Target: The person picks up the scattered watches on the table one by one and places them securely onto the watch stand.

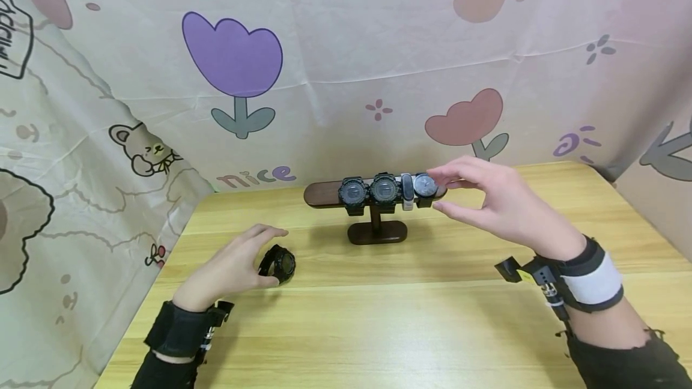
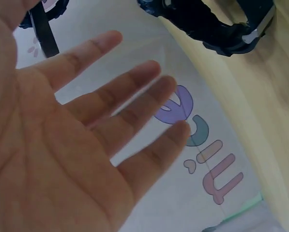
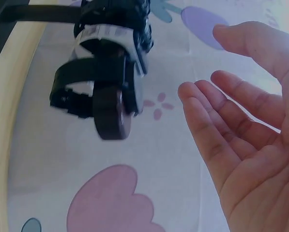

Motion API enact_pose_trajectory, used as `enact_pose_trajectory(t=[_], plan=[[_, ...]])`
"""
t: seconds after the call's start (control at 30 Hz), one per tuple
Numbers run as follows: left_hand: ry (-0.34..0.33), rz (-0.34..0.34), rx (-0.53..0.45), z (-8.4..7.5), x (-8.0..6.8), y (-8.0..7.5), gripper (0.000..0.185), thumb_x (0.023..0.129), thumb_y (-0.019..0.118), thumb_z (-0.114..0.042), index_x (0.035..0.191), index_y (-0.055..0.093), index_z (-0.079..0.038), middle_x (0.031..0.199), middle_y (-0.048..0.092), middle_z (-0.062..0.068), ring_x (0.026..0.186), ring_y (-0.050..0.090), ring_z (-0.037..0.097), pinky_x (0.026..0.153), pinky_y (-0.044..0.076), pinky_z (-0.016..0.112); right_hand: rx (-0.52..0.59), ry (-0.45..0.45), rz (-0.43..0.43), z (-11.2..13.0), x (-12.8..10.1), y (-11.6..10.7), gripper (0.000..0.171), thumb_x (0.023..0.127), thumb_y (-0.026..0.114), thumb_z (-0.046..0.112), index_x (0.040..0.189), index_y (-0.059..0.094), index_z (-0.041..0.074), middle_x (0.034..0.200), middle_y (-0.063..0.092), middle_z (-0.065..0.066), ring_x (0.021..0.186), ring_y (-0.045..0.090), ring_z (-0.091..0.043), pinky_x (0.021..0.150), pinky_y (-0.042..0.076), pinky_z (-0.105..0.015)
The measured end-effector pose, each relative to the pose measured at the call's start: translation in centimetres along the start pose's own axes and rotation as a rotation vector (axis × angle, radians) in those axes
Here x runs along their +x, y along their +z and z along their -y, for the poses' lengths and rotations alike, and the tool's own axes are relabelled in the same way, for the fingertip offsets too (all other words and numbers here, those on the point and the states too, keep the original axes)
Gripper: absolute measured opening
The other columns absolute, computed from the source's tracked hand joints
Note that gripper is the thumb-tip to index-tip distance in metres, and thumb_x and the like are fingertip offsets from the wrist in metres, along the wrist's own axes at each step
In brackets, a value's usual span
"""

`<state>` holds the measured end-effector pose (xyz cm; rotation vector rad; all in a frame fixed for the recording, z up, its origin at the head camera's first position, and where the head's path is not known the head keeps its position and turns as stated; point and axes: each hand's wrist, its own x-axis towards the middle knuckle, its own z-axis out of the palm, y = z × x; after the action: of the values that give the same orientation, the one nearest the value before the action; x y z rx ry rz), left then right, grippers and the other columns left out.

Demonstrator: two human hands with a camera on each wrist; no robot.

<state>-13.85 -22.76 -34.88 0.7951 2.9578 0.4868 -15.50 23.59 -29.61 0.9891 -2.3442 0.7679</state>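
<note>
A dark wooden T-shaped watch stand [image 1: 322, 193] stands at the back middle of the wooden table [image 1: 378, 317]. Its bar carries two black digital watches [image 1: 354, 192], a slim pale band [image 1: 407, 192] and a round-faced watch [image 1: 424, 185]. My right hand [image 1: 489, 197] hovers at the bar's right end with straight fingers and holds nothing. In the right wrist view the hand [image 3: 241, 140] is apart from the bar's end [image 3: 110, 116] and the strapped watch [image 3: 103, 53]. My left hand [image 1: 232, 269] lies flat beside a loose black watch [image 1: 279, 264]. Its fingers [image 2: 110, 111] are spread, and the watch [image 2: 217, 24] lies just beyond them.
A printed cloth backdrop [image 1: 232, 59] with tulips and bears closes in the back, left and right of the table. The table's left edge [image 1: 162, 269] runs close to my left forearm. Both wrists wear black straps.
</note>
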Motion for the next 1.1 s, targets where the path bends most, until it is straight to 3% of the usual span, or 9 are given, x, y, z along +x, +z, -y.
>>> enact_pose_trajectory(t=[0.33, 0.57, 0.63, 0.8, 1.1], plan=[[-0.028, 0.049, 0.0, 0.6, 0.0, 0.9, 0.088, 0.075, 0.096, -0.015, 0.152, 0.056, -0.005, 0.15, 0.056, 0.022, 0.133, 0.06, 0.045, 0.106, 0.056, 0.062, 0.057, -0.067, 0.083, 1.6, 0.2, 0.5, 0.056, 0.08, 0.092, 0.007, 0.133, 0.074, 0.013, 0.122, 0.075, 0.004, 0.104, 0.074, -0.012, 0.096, 0.054, -0.012], [-0.072, 0.098, -0.035, 0.8, 0.1, 1.2, 0.088, 0.077, 0.09, -0.009, 0.156, 0.052, -0.006, 0.154, 0.053, 0.019, 0.137, 0.058, 0.044, 0.108, 0.054, 0.06, 0.037, -0.076, 0.13, 2.5, 0.1, 1.0, 0.051, 0.083, 0.091, 0.012, 0.131, 0.074, 0.015, 0.123, 0.074, 0.006, 0.106, 0.073, -0.011, 0.09, 0.063, -0.032], [-0.058, 0.098, -0.033, 0.9, 0.2, 1.3, 0.088, 0.076, 0.089, -0.007, 0.155, 0.052, -0.005, 0.154, 0.054, 0.02, 0.136, 0.059, 0.044, 0.108, 0.054, 0.06, 0.043, -0.079, 0.142, 2.7, 0.1, 1.1, 0.05, 0.084, 0.091, 0.013, 0.13, 0.074, 0.017, 0.124, 0.074, 0.008, 0.106, 0.073, -0.01, 0.089, 0.064, -0.035], [-0.024, 0.091, -0.02, 1.2, 0.4, 1.7, 0.085, 0.073, 0.087, -0.002, 0.152, 0.055, -0.004, 0.151, 0.056, 0.021, 0.133, 0.062, 0.043, 0.106, 0.056, 0.059, 0.055, -0.102, 0.172, 3.2, 0.1, 1.5, 0.048, 0.085, 0.091, 0.014, 0.129, 0.074, 0.018, 0.123, 0.073, 0.011, 0.104, 0.072, -0.006, 0.087, 0.064, -0.033], [-0.042, 0.119, -0.041, 1.2, 0.6, 2.3, 0.083, 0.073, 0.088, 0.001, 0.15, 0.058, -0.006, 0.148, 0.058, 0.02, 0.132, 0.062, 0.04, 0.107, 0.056, 0.057, 0.069, -0.11, 0.267, 3.7, 0.1, 2.5, 0.046, 0.091, 0.087, 0.02, 0.134, 0.073, 0.016, 0.123, 0.072, 0.009, 0.106, 0.07, -0.005, 0.088, 0.063, -0.031]])
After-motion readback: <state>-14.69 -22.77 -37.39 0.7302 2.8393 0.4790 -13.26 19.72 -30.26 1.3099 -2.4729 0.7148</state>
